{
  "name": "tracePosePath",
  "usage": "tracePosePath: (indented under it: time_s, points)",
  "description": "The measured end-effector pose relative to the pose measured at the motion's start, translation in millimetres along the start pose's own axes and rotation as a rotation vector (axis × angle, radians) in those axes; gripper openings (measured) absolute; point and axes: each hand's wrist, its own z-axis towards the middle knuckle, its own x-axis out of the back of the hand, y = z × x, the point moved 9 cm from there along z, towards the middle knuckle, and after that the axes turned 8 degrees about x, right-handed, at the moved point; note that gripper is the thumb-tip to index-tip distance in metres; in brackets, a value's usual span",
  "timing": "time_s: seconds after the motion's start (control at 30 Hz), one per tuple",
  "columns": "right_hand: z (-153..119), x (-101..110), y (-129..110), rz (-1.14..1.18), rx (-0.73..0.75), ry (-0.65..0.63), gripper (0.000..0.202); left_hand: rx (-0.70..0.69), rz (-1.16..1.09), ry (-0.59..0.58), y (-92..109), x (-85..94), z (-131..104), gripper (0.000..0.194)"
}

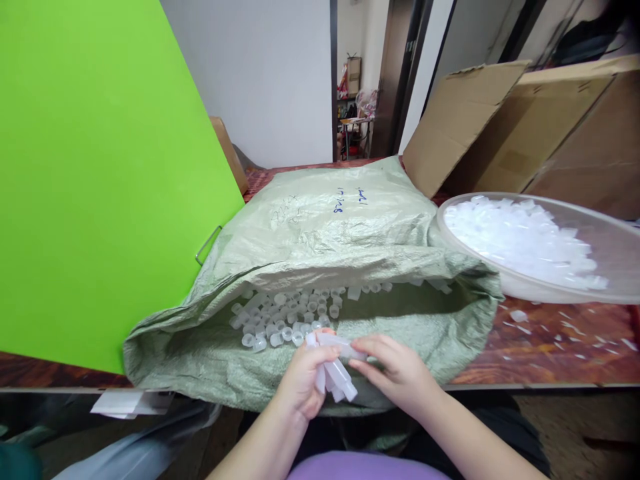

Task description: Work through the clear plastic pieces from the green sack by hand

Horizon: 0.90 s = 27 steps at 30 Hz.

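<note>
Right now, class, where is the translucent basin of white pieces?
In the head view, the basin is at the far right, beside the right edge of the green sack and in front of the cardboard box.

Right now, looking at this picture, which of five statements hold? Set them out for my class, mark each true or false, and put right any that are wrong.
1. The left hand and the right hand are both on whitish plastic pieces. True.
2. Blue handwriting shows on the woven sack. True.
3. The sack's mouth is tied shut. False: it gapes open, and small ring-like pieces show inside.
4. A wide basin heaped with white bits is at the right of the picture. True.
5. The basin is upside down. False: its opening faces up.
</note>
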Motion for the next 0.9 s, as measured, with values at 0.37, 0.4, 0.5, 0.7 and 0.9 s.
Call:
tracePosePath:
  time_s: [0.37, 0.4, 0.5, 0.7, 0.9]
  points:
    - [-9, -24, 22, 0.180, -0.346, -0.151, 0.034, -0.181, 0.148, 0.049, 19, 3.8, -6, 0.042]
    - [-12, -26, 25, 0.202, -0.403, -0.158, 0.037, -0.186, 0.148, 0.053, 19, 4.8, -7, 0.043]
    - [-6, -21, 19, 0.185, -0.346, -0.088, 0.034, -0.189, 0.136, 0.061, 18, 9.3, -9, 0.045]
    - [-11, -41, 22, 0.305, -0.504, -0.172, 0.040, -0.240, 0.175, 0.048, 20, 16.3, -14, 0.043]
    - [0, -46, 1, 0.114, -0.328, -0.247, 0.020, -0.243, 0.138, 0.043, 22, 19.8, -19, 0.042]
